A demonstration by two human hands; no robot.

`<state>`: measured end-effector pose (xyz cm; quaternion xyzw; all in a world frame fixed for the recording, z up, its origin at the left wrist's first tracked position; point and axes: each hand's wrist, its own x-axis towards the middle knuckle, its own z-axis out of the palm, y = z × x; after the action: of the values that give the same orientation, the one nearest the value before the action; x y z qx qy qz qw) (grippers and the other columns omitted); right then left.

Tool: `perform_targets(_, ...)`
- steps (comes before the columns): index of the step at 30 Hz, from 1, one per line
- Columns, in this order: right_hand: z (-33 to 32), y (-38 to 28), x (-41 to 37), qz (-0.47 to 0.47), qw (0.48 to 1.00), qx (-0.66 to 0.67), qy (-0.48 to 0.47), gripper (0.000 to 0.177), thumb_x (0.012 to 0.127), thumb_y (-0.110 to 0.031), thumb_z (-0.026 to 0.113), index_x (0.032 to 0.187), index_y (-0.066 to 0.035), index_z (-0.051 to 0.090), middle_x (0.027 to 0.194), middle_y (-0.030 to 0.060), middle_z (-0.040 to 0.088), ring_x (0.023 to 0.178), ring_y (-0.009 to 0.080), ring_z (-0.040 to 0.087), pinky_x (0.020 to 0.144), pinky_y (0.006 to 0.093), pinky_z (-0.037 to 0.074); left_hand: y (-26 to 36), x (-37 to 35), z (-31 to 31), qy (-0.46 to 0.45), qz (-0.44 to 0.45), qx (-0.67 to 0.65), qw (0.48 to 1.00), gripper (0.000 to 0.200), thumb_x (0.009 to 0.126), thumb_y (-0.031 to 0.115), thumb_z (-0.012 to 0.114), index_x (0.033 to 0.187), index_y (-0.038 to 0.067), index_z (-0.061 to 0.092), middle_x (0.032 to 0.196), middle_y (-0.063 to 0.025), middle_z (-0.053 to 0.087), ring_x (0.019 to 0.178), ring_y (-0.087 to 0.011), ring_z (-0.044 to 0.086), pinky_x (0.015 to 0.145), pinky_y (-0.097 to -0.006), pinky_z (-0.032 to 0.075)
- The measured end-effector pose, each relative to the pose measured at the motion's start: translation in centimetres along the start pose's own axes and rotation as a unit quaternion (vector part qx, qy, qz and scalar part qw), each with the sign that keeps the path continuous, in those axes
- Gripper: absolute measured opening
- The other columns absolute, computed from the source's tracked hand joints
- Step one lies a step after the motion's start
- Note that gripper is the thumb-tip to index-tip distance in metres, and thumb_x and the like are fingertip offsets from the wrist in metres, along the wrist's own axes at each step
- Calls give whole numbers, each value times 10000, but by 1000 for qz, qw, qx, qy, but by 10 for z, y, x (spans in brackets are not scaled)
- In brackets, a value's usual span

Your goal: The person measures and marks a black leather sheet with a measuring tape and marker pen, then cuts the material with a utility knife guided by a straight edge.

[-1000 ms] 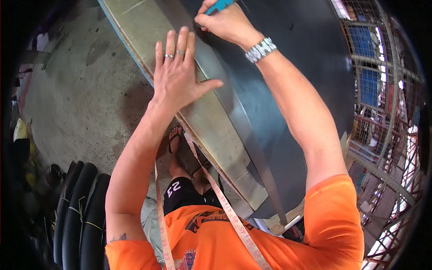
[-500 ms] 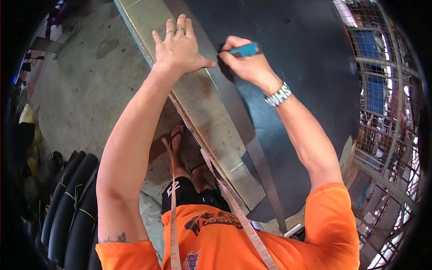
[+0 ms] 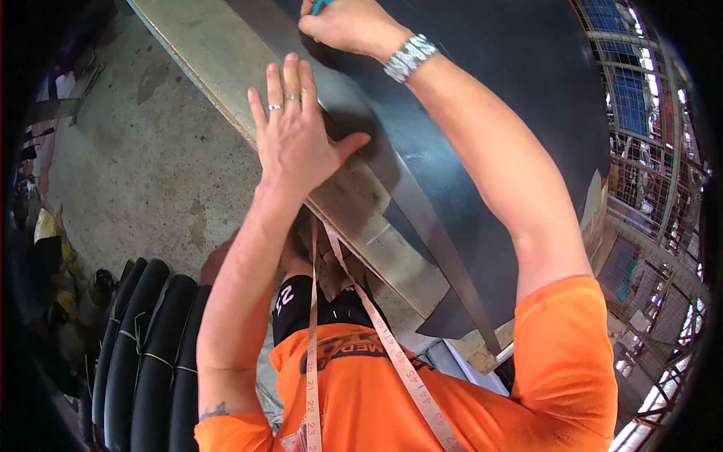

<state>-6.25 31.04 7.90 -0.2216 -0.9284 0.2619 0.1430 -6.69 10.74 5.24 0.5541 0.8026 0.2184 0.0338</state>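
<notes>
At top center, my right hand gripped a blue tool above black sheeting; my left hand lay splayed wide against a metal strip.

Scuffed tabletop, broad black sheet, long flat strip over it
</notes>
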Motion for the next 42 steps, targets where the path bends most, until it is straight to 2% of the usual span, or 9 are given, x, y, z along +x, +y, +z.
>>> perform_targets(7,-14,-11,-29,100,993,67,-4,291,859,-167,574,963,81,683,984,346,669,1065,469,650,887,530,528,16,11,-7,-98,-78,88,988,1316,658,693,821,1585,-36,239,1662,-199,250,1545,-397,211,1192,-685,200)
perform_targets(9,7,22,-51,64,996,-51,-34,235,848,-307,623,901,-92,702,816,167,713,788,369,690,742,437,549,17,14,-6,-117,-95,95,984,1347,637,715,817,1597,-21,222,1676,-182,228,1554,-390,191,1197,-688,191)
perform_targets(13,-18,29,-152,-55,997,-47,0,193,865,-253,634,888,-64,664,805,153,692,751,339,677,705,414,530,19,17,-5,-133,-113,113,978,1378,616,738,813,1605,-11,212,1686,-162,213,1558,-375,186,1207,-674,195)
perform_targets(15,-45,-1,-189,99,990,86,-59,176,861,-226,665,864,-50,660,811,138,691,728,301,667,676,400,512,19,18,-2,-127,-115,123,977,1389,609,747,812,1607,-10,211,1688,-162,209,1559,-374,183,1212,-662,198)
perform_targets(25,-47,1,-191,48,994,97,-27,178,826,-186,586,873,-38,673,841,224,691,816,424,667,739,480,524,30,-47,39,12,26,105,994,1017,905,630,603,1605,-6,230,1675,-218,224,1564,-400,150,1251,-574,117)
perform_targets(29,-40,8,-195,-9,997,74,5,156,826,-171,573,861,-42,654,864,238,685,875,435,664,802,516,512,145,-153,39,9,31,-60,998,1160,776,680,729,1496,-144,346,1594,-315,315,1513,-460,250,1196,-646,203)
perform_targets(39,-18,39,-198,-184,964,-187,-39,297,835,-148,561,952,101,671,883,259,703,910,470,649,855,510,538,170,-142,29,-96,-33,94,990,1294,702,731,772,1546,-111,267,1628,-272,285,1530,-405,249,1206,-641,206)
perform_targets(40,-24,29,-226,-3,1000,-5,31,243,829,-136,564,931,57,671,880,256,695,866,461,652,812,512,536,172,-142,28,-105,-40,101,989,1295,703,722,778,1550,-109,257,1633,-264,281,1536,-395,240,1214,-634,199)
perform_targets(42,-34,29,-273,16,998,-60,20,165,868,-205,585,856,-58,658,664,216,644,672,432,662,636,500,530,175,-140,26,-127,-52,134,982,1340,678,751,777,1566,-94,235,1651,-233,265,1547,-369,225,1222,-622,204)
